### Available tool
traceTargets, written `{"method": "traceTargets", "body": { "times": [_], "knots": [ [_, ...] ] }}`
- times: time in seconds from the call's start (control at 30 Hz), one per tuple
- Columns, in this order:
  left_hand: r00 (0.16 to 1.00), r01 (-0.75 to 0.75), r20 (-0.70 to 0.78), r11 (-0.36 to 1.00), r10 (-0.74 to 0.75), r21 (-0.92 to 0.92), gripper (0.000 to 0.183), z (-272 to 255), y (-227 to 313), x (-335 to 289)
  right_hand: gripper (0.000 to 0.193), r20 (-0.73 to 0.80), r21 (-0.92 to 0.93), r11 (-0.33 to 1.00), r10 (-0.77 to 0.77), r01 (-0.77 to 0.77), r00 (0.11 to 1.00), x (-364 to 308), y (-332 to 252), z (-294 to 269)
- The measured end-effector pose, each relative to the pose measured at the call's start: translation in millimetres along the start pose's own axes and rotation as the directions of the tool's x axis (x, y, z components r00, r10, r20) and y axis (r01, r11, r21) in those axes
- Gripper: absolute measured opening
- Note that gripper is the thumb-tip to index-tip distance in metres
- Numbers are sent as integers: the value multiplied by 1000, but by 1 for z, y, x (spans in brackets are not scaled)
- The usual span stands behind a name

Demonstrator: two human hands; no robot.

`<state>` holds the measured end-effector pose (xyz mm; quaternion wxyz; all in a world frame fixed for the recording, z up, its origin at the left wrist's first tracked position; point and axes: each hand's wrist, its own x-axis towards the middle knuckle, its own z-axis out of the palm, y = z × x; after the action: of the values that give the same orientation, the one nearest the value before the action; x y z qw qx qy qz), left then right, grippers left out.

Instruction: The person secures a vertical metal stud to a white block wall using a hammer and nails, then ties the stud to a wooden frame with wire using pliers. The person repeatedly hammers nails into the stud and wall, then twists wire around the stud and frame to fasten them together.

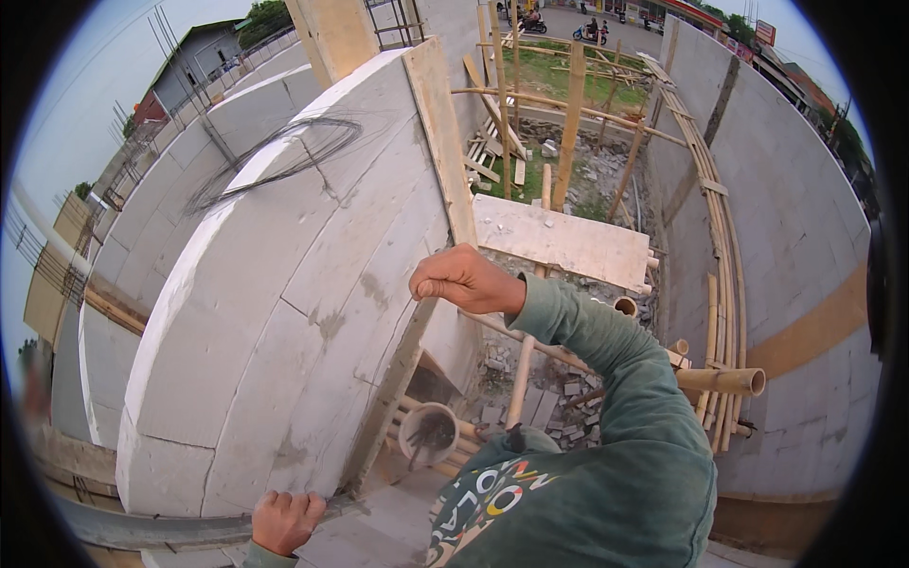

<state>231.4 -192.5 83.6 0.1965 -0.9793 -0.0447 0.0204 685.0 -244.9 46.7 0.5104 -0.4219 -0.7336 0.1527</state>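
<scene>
My right hand is closed with the fingertips pinched together, in front of a pale block wall near the lower end of an upright board. What it pinches, if anything, is too small to make out. My left hand is low in the view, its fingers curled, beside a long grey bar at the wall's foot. Whatever those fingers hold is hidden. A loose coil of thin dark wire hangs over the wall's white top edge. A round bucket with grey residue inside stands below my right forearm.
Bamboo poles lean along the right-hand wall. A thick bamboo end juts out at the right. A dusty plank sheet lies across the passage over rubble. Motorbikes are on the far road.
</scene>
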Motion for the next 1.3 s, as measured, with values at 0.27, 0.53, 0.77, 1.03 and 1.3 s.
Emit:
{"method": "traceTargets", "body": {
  "times": [0.27, 0.53, 0.77, 1.03, 1.3],
  "knots": [
    [912, 209, -402, 933, -79, 292, 20, -103, -15, 27, 19, 532, -4, 991, 114, -132, 839, -66, 53, 120],
    [775, 416, 255, 771, -578, 482, 24, -40, -76, -5, 21, 89, 396, 915, -118, 74, 989, -43, -13, 72],
    [945, -272, -120, 934, 306, 233, 25, -76, 17, 40, 20, -286, 33, 964, 262, -264, 922, -18, 72, 55],
    [874, 458, -407, 725, -264, 514, 21, -86, -119, 6, 25, 698, 540, 804, -263, -248, 667, -44, -5, 104],
    [953, 224, -288, 860, -94, 458, 32, -37, -111, -30, 27, -230, 152, 975, 193, -161, 954, -17, -6, -26]
  ]
}}
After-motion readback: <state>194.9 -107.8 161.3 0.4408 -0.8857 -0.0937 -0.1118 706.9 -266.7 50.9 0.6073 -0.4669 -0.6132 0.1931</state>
